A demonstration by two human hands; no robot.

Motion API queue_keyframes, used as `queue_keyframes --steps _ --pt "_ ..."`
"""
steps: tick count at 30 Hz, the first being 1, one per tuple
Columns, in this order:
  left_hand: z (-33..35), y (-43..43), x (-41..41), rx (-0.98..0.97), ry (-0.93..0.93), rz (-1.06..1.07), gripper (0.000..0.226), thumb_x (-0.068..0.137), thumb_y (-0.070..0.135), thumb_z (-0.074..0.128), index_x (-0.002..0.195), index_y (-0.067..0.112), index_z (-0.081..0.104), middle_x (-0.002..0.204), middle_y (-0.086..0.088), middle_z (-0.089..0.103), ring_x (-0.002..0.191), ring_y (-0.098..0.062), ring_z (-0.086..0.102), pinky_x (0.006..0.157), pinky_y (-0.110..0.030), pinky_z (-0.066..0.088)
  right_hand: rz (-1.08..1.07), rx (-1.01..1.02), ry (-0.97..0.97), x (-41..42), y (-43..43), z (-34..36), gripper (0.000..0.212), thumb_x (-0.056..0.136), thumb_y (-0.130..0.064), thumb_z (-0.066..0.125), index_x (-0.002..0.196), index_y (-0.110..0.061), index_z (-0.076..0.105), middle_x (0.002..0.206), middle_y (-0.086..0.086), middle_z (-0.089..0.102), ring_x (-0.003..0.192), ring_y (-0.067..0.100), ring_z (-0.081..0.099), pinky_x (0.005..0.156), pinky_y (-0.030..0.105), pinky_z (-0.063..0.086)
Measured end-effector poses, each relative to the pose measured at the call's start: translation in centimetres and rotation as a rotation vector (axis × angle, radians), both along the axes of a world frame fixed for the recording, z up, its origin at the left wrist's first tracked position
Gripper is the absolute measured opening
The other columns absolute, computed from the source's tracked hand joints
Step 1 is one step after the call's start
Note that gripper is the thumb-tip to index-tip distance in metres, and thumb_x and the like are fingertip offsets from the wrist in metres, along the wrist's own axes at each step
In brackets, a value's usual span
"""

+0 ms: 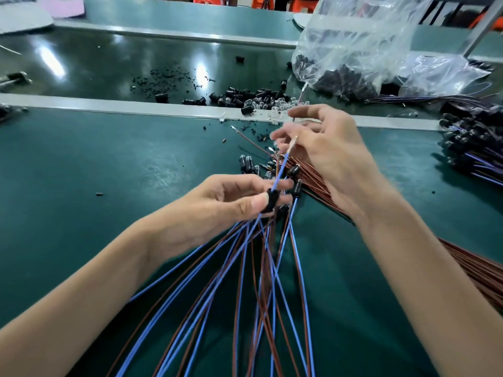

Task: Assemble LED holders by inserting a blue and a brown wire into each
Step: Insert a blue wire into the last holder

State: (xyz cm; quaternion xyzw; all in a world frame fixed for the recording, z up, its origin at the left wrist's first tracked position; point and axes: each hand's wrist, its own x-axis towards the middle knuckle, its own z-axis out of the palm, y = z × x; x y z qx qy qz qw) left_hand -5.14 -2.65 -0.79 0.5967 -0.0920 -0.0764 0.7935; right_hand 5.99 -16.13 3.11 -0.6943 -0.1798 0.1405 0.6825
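My left hand (217, 205) pinches a black LED holder (270, 200) between thumb and fingers, above the green table. A blue wire (280, 170) passes through the holder and sticks out beyond it, its stripped tip up by my right hand (326, 148). My right hand's fingers are curled and pinch a thin wire end (298, 104) that points up and away. A fan of blue and brown wires (245, 295) trails from my left hand toward me. Several more holders (295, 178) sit on wires under my hands.
A bundle of brown wires (476, 270) lies to the right. Loose black holders and clear LEDs (253, 99) are heaped past the grey rail (109, 104). A clear plastic bag of holders (353, 58) stands at the back right. Finished assemblies (471, 148) are piled at the right edge.
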Motion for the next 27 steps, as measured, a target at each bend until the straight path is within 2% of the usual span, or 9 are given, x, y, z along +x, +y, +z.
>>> queue_keyframes --steps 3,7,11,14,16,18,23,25,27 --pt "0.1 0.2 0.0 0.006 -0.017 -0.050 0.023 0.081 0.034 0.065 0.098 0.020 0.072 0.124 -0.009 0.064 0.114 -0.026 0.061 0.094 -0.028 0.047 -0.100 0.118 0.019 0.4 1.4 -0.4 0.015 0.092 0.000 0.058 0.098 -0.010 0.048 0.078 0.006 0.071 0.069 0.011 0.067 0.069 0.020 0.053" --pt "0.1 0.8 0.3 -0.016 -0.048 0.061 0.027 0.079 0.040 0.067 0.096 0.021 0.073 0.106 0.002 0.070 0.096 -0.012 0.066 0.083 -0.022 0.050 -0.175 0.557 0.262 1.1 1.2 -0.9 0.017 0.095 -0.005 0.055 0.105 -0.004 0.042 0.081 0.011 0.069 0.069 0.014 0.066 0.065 0.019 0.052" --pt "-0.1 1.5 0.9 -0.114 -0.116 0.330 0.026 0.076 0.043 0.068 0.093 0.024 0.075 0.107 0.007 0.071 0.101 -0.004 0.061 0.079 -0.019 0.047 0.170 0.010 0.074 -0.5 -0.1 -2.1 0.036 0.098 -0.039 0.045 0.088 -0.008 0.059 0.066 0.000 0.065 0.047 0.007 0.047 0.042 0.014 0.035" --pt "-0.2 1.9 1.1 -0.139 -0.132 0.429 0.021 0.083 0.034 0.059 0.090 0.023 0.075 0.113 0.007 0.069 0.096 0.000 0.060 0.076 -0.018 0.046 0.494 -0.183 -0.060 -2.3 -0.2 -2.8 0.034 0.091 -0.042 0.055 0.082 -0.012 0.067 0.070 0.004 0.068 0.045 0.005 0.043 0.043 0.010 0.033" --pt "-0.4 1.9 1.1 -0.126 -0.118 0.416 0.021 0.082 0.034 0.057 0.089 0.023 0.075 0.115 0.006 0.068 0.096 -0.001 0.059 0.076 -0.021 0.046 0.620 -0.180 -0.104 -3.1 0.1 -3.0 0.016 0.091 -0.024 0.062 0.077 -0.019 0.068 0.067 0.000 0.068 0.045 0.005 0.043 0.045 0.010 0.034" --pt "-0.4 1.7 1.0 -0.154 -0.112 0.378 0.021 0.081 0.034 0.059 0.089 0.021 0.073 0.116 0.003 0.068 0.097 -0.004 0.059 0.076 -0.022 0.049 0.649 -0.128 -0.081 -3.3 0.2 -3.2 0.018 0.091 -0.010 0.061 0.075 -0.018 0.064 0.062 -0.004 0.066 0.043 0.004 0.044 0.044 0.010 0.034" --pt "-0.1 1.5 1.0 -0.151 -0.064 0.395 0.022 0.085 0.025 0.051 0.096 0.008 0.057 0.123 -0.004 0.065 0.109 -0.015 0.059 0.082 -0.027 0.052 0.452 0.083 0.036 -2.7 0.1 -2.9 0.015 0.103 -0.016 0.036 0.089 -0.015 0.043 0.072 0.008 0.070 0.040 0.012 0.057 0.034 0.017 0.037" --pt "-0.2 1.2 1.0 0.012 -0.030 0.483 0.023 0.081 0.027 0.053 0.094 0.009 0.058 0.109 0.000 0.071 0.099 -0.012 0.063 0.082 -0.026 0.052 0.312 0.202 0.025 -2.2 0.0 -2.9 0.012 0.104 -0.014 0.033 0.093 -0.014 0.037 0.067 0.010 0.069 0.041 0.014 0.059 0.037 0.018 0.041" --pt "-0.2 0.8 1.0 0.206 -0.046 0.530 0.022 0.079 0.026 0.056 0.092 0.010 0.060 0.086 0.005 0.074 0.078 -0.005 0.065 0.069 -0.015 0.050 0.214 0.278 -0.019 -1.7 -0.2 -3.0 0.008 0.101 -0.007 0.040 0.098 -0.014 0.038 0.065 0.006 0.069 0.048 0.013 0.061 0.046 0.018 0.048"
